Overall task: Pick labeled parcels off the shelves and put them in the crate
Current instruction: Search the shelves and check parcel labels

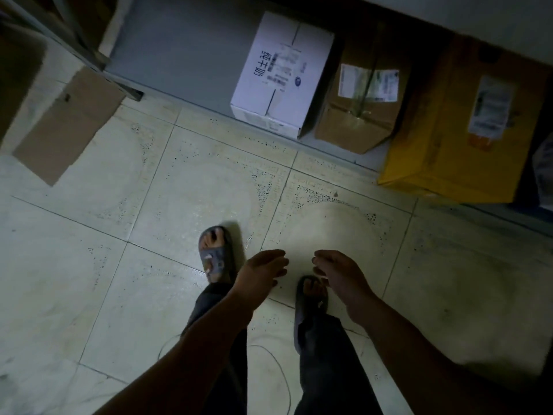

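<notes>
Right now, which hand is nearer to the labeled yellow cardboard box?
Right. The right hand hovers in front of the yellow cardboard box, to its left; the left hand is farther left. Neither touches it.

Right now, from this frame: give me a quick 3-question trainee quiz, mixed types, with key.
1. True or false: the left hand and right hand both hold nothing.
2. The white box, brown box and yellow box stand in a row on the shelf. Which is in the middle? A white, B brown, C yellow.
3. Fill in: the flat sheet on the floor left of the shelf is made of ____.
Key: 1 true; 2 B; 3 cardboard.
</notes>
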A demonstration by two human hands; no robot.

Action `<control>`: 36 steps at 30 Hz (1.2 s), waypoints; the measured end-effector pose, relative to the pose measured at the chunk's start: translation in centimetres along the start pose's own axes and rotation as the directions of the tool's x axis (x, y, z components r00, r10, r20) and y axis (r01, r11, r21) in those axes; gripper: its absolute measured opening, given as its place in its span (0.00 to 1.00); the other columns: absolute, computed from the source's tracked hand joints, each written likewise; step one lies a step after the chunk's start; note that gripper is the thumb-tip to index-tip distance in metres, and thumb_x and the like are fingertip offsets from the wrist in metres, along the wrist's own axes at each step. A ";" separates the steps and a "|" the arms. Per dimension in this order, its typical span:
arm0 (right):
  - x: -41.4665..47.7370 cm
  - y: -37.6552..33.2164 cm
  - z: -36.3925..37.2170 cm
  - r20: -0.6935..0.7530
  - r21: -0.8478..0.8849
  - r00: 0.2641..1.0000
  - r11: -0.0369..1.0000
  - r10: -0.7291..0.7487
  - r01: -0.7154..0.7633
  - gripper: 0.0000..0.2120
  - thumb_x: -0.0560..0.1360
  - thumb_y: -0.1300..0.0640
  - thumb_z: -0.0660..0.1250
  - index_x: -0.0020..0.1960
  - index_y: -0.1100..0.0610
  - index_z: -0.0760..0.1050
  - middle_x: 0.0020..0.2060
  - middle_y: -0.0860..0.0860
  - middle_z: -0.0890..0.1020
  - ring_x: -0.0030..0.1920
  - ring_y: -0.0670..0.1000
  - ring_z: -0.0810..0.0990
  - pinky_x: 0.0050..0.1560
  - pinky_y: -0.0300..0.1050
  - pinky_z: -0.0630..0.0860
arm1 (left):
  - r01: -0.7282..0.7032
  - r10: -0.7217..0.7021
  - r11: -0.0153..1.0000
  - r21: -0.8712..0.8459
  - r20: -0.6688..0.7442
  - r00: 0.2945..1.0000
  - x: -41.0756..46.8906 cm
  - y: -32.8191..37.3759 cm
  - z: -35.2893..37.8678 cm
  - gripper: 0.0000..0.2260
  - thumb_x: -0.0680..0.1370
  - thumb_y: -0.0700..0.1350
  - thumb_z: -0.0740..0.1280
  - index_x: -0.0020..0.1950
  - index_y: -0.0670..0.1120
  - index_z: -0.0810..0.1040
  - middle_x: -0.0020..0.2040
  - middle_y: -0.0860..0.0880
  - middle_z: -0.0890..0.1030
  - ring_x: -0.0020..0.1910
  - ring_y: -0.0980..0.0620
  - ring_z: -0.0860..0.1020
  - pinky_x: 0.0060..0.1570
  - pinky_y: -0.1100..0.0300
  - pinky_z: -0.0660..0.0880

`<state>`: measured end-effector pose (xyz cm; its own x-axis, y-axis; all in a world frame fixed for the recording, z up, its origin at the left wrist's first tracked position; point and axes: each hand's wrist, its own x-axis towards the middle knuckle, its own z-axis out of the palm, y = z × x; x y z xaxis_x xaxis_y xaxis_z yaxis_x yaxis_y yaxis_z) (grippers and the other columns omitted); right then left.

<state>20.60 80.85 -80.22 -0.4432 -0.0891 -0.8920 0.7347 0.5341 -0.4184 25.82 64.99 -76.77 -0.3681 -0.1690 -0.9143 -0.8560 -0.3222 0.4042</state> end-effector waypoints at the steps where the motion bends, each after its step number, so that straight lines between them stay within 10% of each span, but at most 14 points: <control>1: 0.3 -1.1 0.9 0.008 -0.020 1.000 1.000 -0.001 0.001 0.08 0.79 0.53 0.65 0.57 0.47 0.78 0.51 0.48 0.82 0.54 0.50 0.81 0.59 0.51 0.77 | 0.017 -0.017 1.000 -0.009 -0.001 1.000 0.7 0.5 -1.4 0.12 0.81 0.39 0.62 0.63 0.42 0.76 0.51 0.47 0.81 0.52 0.49 0.78 0.51 0.57 0.72; 9: 5.0 -9.0 6.6 -0.117 -0.028 0.993 0.999 0.026 -0.029 0.08 0.79 0.54 0.64 0.57 0.49 0.77 0.52 0.49 0.81 0.57 0.53 0.79 0.63 0.57 0.75 | 0.159 -0.159 0.987 0.007 -0.034 0.987 6.8 6.7 -13.3 0.11 0.81 0.39 0.63 0.62 0.41 0.76 0.47 0.47 0.80 0.45 0.51 0.79 0.51 0.55 0.76; 20: 13.8 -16.7 10.6 -0.241 0.128 0.970 0.991 -0.012 0.044 0.22 0.77 0.53 0.67 0.69 0.51 0.71 0.67 0.50 0.76 0.65 0.54 0.75 0.67 0.57 0.71 | -0.047 0.040 0.945 0.324 0.027 0.999 17.7 18.6 -17.6 0.17 0.80 0.38 0.63 0.69 0.42 0.71 0.61 0.41 0.78 0.59 0.44 0.77 0.62 0.48 0.72; 28: 20.9 -20.2 8.8 -0.322 0.118 0.944 0.986 -0.070 0.114 0.34 0.78 0.52 0.64 0.80 0.49 0.52 0.78 0.52 0.59 0.75 0.56 0.62 0.71 0.55 0.65 | -0.253 0.260 0.863 0.438 0.047 0.965 25.7 24.7 -14.3 0.30 0.80 0.44 0.64 0.79 0.50 0.54 0.79 0.48 0.58 0.75 0.45 0.61 0.70 0.50 0.60; 36: 24.6 -21.0 8.0 -0.300 0.191 0.940 0.955 -0.164 0.228 0.28 0.77 0.56 0.65 0.74 0.45 0.63 0.72 0.47 0.70 0.69 0.54 0.70 0.68 0.58 0.69 | -0.304 0.286 0.850 0.429 0.108 0.952 28.8 25.0 -12.5 0.18 0.79 0.42 0.63 0.70 0.46 0.68 0.63 0.48 0.74 0.59 0.50 0.70 0.55 0.57 0.64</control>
<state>-1.62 60.74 -94.75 -0.6911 0.0805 -0.7183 0.6986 0.3293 -0.6352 -1.72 40.43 -92.69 -0.6348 -0.1526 -0.7575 -0.7716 0.1772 0.6109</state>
